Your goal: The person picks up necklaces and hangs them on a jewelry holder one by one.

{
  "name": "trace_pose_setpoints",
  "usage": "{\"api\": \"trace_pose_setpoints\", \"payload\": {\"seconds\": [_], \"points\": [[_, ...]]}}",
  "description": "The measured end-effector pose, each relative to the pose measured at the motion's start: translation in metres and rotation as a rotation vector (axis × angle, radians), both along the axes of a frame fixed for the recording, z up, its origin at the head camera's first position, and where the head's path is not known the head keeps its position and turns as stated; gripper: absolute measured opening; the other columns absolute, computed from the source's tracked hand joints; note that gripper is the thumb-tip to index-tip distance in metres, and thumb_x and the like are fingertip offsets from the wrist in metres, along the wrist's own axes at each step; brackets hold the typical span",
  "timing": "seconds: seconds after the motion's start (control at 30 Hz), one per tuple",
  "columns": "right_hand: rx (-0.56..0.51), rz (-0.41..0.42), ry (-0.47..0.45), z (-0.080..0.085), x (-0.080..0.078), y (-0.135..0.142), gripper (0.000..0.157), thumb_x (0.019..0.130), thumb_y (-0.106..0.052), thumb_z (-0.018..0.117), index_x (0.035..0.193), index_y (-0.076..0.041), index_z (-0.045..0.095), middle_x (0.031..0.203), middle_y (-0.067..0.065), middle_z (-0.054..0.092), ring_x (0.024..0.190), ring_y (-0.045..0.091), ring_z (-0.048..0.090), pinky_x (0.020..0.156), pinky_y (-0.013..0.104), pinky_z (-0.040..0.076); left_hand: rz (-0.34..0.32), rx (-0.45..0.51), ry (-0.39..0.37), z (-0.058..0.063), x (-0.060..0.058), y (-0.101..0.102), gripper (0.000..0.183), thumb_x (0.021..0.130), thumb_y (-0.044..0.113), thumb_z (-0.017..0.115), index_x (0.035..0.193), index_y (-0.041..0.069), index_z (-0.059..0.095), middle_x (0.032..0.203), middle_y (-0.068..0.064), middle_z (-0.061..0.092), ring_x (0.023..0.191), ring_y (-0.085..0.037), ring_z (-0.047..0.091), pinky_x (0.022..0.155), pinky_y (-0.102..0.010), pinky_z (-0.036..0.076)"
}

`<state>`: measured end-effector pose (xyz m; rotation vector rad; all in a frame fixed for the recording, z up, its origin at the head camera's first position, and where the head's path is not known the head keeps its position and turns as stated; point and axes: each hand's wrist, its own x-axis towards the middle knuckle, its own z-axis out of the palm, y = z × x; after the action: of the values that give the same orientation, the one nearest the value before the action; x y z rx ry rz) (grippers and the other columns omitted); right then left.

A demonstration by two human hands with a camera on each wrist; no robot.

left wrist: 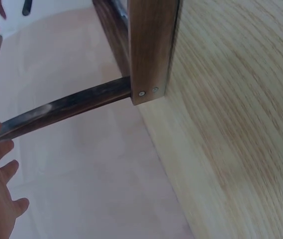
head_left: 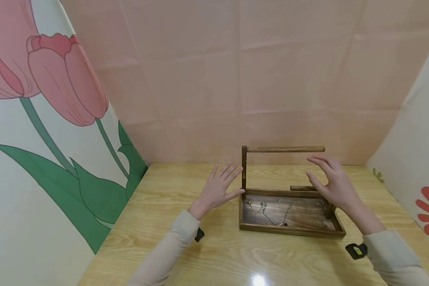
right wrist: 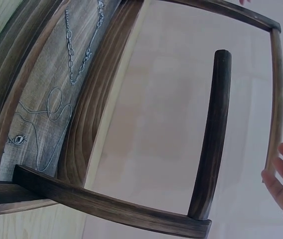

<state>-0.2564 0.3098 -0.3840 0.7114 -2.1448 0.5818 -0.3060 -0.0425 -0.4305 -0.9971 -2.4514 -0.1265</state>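
Head view: dark wooden tray point(head_left: 282, 230) right of centre in the lower half of the frame, on the worktop point(head_left: 236, 258), silvery chain point(head_left: 280, 224) lying inside; left hand point(head_left: 219, 190) beside the tall post point(head_left: 244, 171) with fingers spread, right hand point(head_left: 337, 186) near the right end of the upper bar point(head_left: 286, 149), fingers loosely curved, each grip unclosed. Left wrist view: post runs from centre to left edge, left fingers close by, contact cannot be told. Right wrist view: chain at upper left, lower bar point(right wrist: 213, 134) right of centre, right fingertips at right edge by the upper bar, touch unclear.
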Motion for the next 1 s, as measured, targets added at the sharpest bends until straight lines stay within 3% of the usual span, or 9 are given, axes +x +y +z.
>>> {"api": "trace_pose_setpoints", "payload": {"seconds": [0.4, 0.67, 0.87, 1.0], "points": [[-0.013, 0.005, 0.013, -0.007, 0.006, 0.002, 0.055, 0.067, -0.012, 0.074, 0.118, -0.008, 0.055, 0.112, 0.011, 0.053, 0.102, 0.031, 0.047, 0.093, 0.029, 0.035, -0.018, 0.015, -0.001, -0.009, 0.003, 0.003, 0.070, 0.083, 0.066, 0.024, 0.140, 0.027, 0.015, 0.146, 0.011, 0.007, 0.134, -0.011, 0.000, 0.108, -0.046, 0.004], [-0.024, -0.009, 0.018, -0.009, 0.009, 0.002, 0.054, 0.066, -0.011, 0.074, 0.117, -0.008, 0.055, 0.108, 0.012, 0.056, 0.097, 0.029, 0.049, 0.089, 0.022, 0.035, -0.037, 0.029, -0.040, -0.012, 0.006, 0.003, 0.069, 0.084, 0.064, 0.029, 0.140, 0.028, 0.014, 0.146, 0.009, 0.013, 0.134, -0.011, 0.003, 0.109, -0.044, 0.004], [-0.024, -0.042, 0.000, -0.015, 0.012, 0.003, 0.051, 0.067, -0.012, 0.074, 0.115, -0.006, 0.057, 0.103, 0.012, 0.056, 0.094, 0.029, 0.049, 0.077, 0.037, 0.038, -0.043, 0.023, -0.029, -0.017, 0.007, 0.003, 0.069, 0.083, 0.064, 0.029, 0.140, 0.027, 0.016, 0.145, 0.005, 0.021, 0.134, -0.012, 0.006, 0.109, -0.045, 0.005], [-0.023, -0.072, -0.069, -0.018, 0.016, 0.005, 0.051, 0.068, -0.011, 0.073, 0.116, -0.006, 0.056, 0.105, 0.013, 0.056, 0.098, 0.030, 0.047, 0.079, 0.043, 0.037, -0.040, 0.016, -0.044, -0.020, 0.010, 0.003, 0.071, 0.083, 0.065, 0.029, 0.140, 0.026, 0.016, 0.145, 0.005, 0.021, 0.134, -0.012, 0.005, 0.109, -0.045, 0.003]]}}
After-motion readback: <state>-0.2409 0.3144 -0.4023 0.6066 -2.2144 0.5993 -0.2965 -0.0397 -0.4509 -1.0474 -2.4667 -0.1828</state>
